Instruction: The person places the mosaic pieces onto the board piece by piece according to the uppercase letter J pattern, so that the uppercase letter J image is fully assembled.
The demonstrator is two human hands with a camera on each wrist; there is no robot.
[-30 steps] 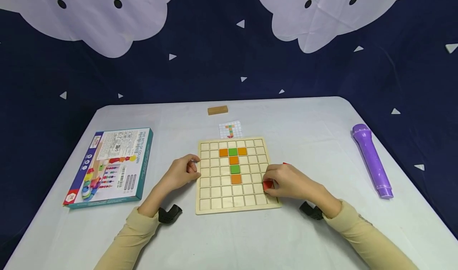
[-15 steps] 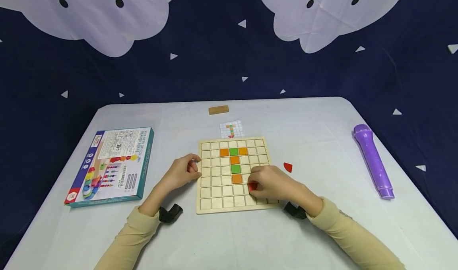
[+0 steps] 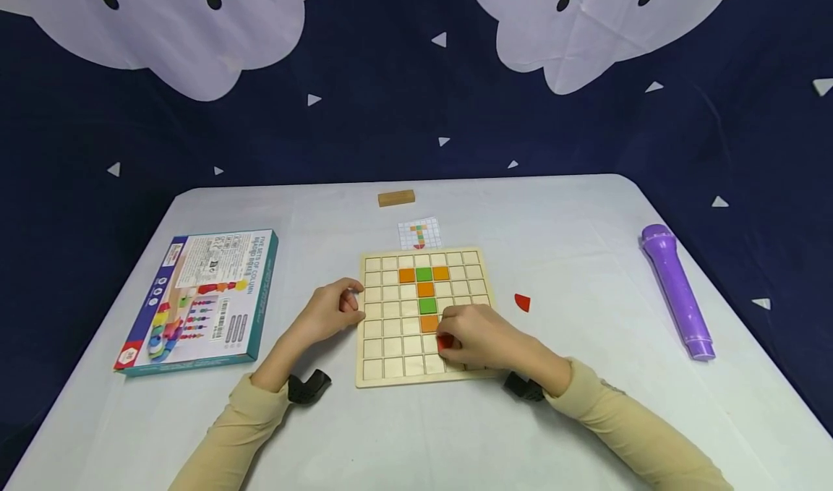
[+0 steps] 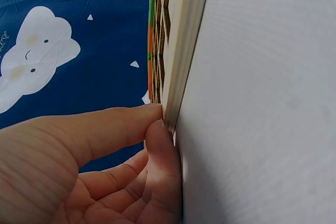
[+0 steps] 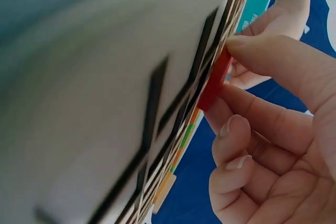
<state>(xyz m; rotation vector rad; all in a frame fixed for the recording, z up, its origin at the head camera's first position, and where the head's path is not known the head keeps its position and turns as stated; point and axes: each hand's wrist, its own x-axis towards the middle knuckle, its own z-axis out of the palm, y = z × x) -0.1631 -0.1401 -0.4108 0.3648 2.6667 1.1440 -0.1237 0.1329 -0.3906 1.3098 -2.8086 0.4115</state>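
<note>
My right hand pinches a red tile between thumb and fingers, over the lower middle of the wooden grid board. In the right wrist view the tile stands tilted against the grid, and the fingers hide part of its outline. Orange tiles and green tiles form a T shape on the board. At the board's left edge rests my left hand, its thumb and forefinger tips touching the side; the left wrist view has the thumb against that edge.
Behind the board lies a pattern card, and farther back a small wooden block. A second red tile, quarter-round, lies right of the board. The boxed toy set is at left, a purple cylinder at right.
My right hand has carried the red tile leftward across the board, up to just below the lowest orange tile. The other red tile has come into full view. My left hand stays put.
</note>
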